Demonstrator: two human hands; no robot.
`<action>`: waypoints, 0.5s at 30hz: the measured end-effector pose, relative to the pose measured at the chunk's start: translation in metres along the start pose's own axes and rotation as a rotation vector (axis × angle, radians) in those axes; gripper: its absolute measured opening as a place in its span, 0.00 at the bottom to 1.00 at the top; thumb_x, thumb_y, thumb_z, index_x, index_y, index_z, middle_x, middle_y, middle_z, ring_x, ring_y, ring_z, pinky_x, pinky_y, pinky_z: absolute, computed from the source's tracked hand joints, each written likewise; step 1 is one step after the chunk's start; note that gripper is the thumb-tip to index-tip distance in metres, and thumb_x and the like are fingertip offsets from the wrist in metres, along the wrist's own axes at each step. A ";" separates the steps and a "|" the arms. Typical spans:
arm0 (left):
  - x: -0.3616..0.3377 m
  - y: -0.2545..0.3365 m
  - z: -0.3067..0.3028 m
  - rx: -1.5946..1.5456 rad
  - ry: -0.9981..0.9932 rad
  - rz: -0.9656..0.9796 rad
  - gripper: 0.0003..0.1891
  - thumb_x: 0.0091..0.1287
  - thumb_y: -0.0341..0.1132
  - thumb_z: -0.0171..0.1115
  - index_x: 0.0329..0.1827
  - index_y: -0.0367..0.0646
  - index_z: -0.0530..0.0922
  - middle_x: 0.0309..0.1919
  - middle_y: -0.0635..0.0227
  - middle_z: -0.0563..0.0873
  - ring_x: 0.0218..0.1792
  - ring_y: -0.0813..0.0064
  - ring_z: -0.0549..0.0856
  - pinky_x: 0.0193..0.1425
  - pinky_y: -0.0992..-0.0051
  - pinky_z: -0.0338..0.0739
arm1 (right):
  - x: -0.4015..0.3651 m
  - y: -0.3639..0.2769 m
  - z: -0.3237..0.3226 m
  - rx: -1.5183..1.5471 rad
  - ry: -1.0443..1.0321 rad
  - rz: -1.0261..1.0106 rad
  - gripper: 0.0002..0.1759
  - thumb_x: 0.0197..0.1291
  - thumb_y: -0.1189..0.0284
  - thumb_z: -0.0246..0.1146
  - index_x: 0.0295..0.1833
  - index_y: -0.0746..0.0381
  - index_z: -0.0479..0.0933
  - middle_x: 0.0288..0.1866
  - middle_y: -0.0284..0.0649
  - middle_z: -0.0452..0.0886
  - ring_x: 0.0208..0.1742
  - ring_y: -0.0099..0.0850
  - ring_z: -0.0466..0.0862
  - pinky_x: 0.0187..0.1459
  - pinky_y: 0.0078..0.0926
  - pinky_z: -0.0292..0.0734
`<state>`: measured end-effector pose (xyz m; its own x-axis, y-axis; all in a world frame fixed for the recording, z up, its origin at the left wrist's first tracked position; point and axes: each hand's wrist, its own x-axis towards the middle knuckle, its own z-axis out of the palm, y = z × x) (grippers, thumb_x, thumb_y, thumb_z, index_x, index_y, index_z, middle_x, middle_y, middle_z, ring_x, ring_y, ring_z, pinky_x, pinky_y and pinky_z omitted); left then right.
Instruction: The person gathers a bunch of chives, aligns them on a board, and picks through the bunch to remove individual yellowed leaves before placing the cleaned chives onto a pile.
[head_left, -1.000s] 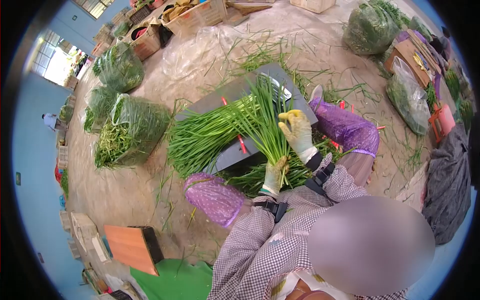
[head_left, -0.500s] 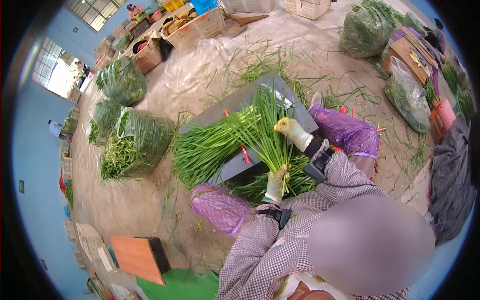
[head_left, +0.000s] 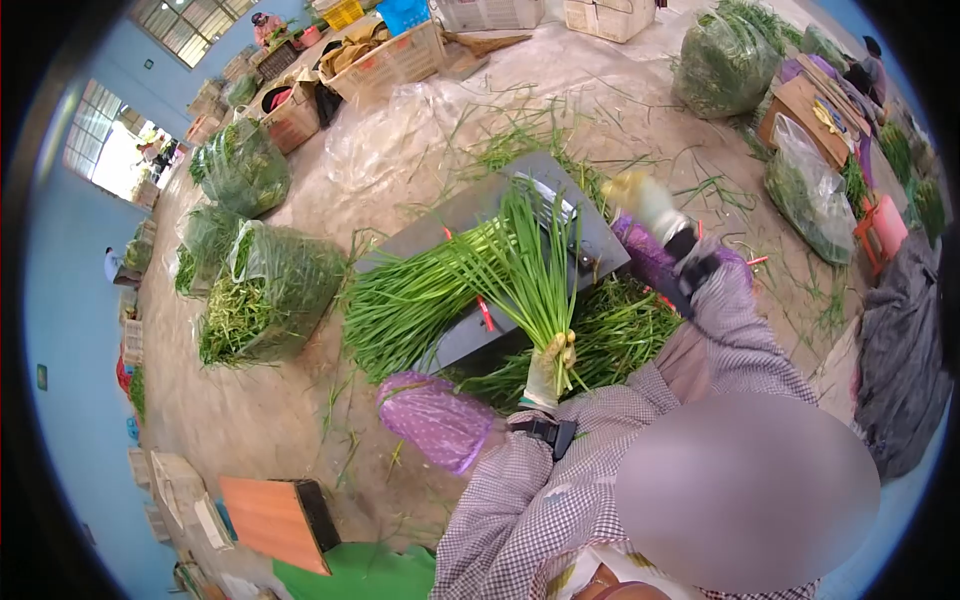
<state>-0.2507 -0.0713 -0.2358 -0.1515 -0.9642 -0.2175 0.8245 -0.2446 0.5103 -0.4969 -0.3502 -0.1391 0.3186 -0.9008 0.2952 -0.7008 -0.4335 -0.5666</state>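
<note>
My left hand (head_left: 548,372), in a pale glove, is wrapped round the lower ends of a bunch of garlic chives (head_left: 532,265). The long leaves fan out over a grey board (head_left: 415,243). A larger pile of chives (head_left: 415,305) lies along the board's left side, with red strips (head_left: 485,314) near it. My right hand (head_left: 645,200), gloved and smeared by motion, is off the board's right edge, apart from the bunch; its fingers do not show clearly. More loose greens (head_left: 625,330) lie under the board, near my lap.
Plastic bags of greens (head_left: 275,290) stand on the left, with another bag (head_left: 728,62) at back right. A crate (head_left: 390,62) with brown cloth is at the back. An orange-brown panel (head_left: 270,515) lies front left. Other people (head_left: 268,28) are in the distance.
My right hand has moved away from the bunch, up and to the right, past the board's edge. The left hand keeps its hold on the chives in nearly the same place.
</note>
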 end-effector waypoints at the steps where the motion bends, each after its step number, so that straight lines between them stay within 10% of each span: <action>1: 0.000 -0.001 0.000 0.035 0.023 -0.004 0.12 0.73 0.35 0.66 0.54 0.38 0.79 0.40 0.66 0.87 0.28 0.83 0.79 0.29 0.80 0.71 | -0.031 -0.038 0.005 -0.050 -0.100 0.140 0.29 0.72 0.45 0.58 0.47 0.61 0.85 0.40 0.53 0.87 0.44 0.45 0.88 0.45 0.40 0.80; 6: 0.001 -0.002 0.000 0.186 0.120 -0.016 0.11 0.74 0.33 0.64 0.55 0.40 0.77 0.41 0.67 0.86 0.28 0.81 0.79 0.29 0.79 0.71 | -0.129 -0.089 0.086 0.665 -0.940 0.522 0.41 0.60 0.33 0.63 0.44 0.65 0.86 0.36 0.41 0.88 0.36 0.32 0.87 0.37 0.33 0.81; 10: -0.003 0.013 0.012 0.128 -0.053 -0.132 0.10 0.75 0.35 0.64 0.52 0.42 0.77 0.38 0.68 0.82 0.26 0.82 0.77 0.28 0.82 0.70 | -0.143 -0.124 0.101 1.347 -0.939 0.578 0.23 0.69 0.56 0.67 0.57 0.65 0.81 0.49 0.41 0.87 0.48 0.31 0.86 0.52 0.31 0.83; 15: -0.020 0.052 0.048 0.367 -0.152 -0.256 0.19 0.74 0.44 0.66 0.57 0.41 0.72 0.34 0.70 0.78 0.24 0.85 0.73 0.27 0.84 0.68 | -0.107 -0.149 0.081 1.824 -0.646 0.536 0.25 0.68 0.68 0.64 0.68 0.66 0.73 0.52 0.46 0.86 0.47 0.38 0.88 0.53 0.39 0.85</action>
<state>-0.2311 -0.0694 -0.1645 -0.4251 -0.8656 -0.2645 0.5072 -0.4699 0.7225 -0.3751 -0.1913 -0.1491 0.7680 -0.6177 -0.1691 0.4312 0.6940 -0.5766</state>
